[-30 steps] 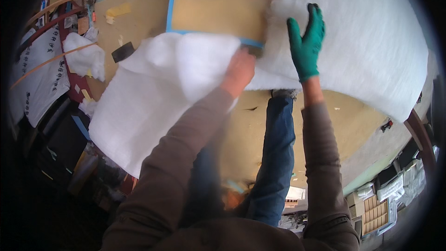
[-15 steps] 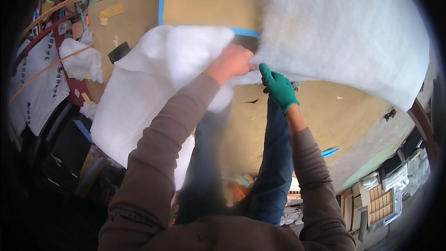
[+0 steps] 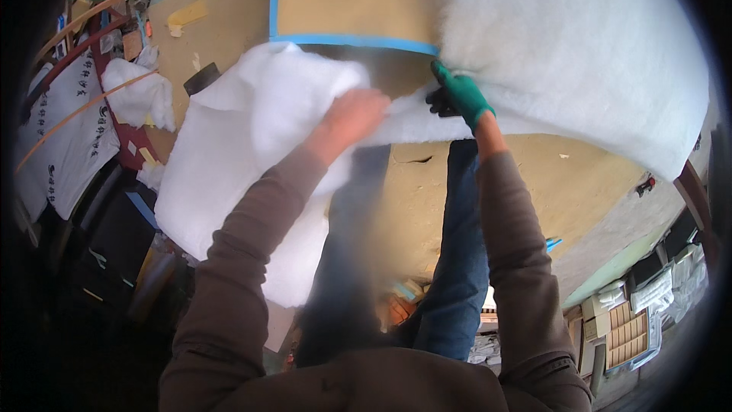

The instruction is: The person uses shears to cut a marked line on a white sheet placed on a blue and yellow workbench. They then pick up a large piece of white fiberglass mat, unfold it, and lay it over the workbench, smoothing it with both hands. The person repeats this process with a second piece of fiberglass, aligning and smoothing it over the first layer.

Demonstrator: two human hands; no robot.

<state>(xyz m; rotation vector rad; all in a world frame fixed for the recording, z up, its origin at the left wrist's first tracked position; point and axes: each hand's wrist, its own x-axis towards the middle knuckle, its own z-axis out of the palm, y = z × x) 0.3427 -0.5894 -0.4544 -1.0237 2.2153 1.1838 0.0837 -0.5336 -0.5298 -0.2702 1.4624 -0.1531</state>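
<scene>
A big sheet of white fluffy batting spreads over the right side, and a narrow strip joins it to a bunched, folded part on the left. My bare left hand, smeared by motion, is closed on the bunched batting's edge. My right hand wears a green glove with dark fingers. Its fingers curl around the batting's edge beside the strip, with the thumb stretched upward. A gap shows a tan surface between the hands and a blue-edged frame.
The tan board lies beneath the batting, and the blue-edged frame stands beyond my hands. A dark roll sits at left. Wood strips and printed white sacks crowd the far left. A slatted wooden box stands lower right.
My hands have moved apart: the left one down and leftward with the batting, the right one up and rightward. The gap by the blue edge has widened.
</scene>
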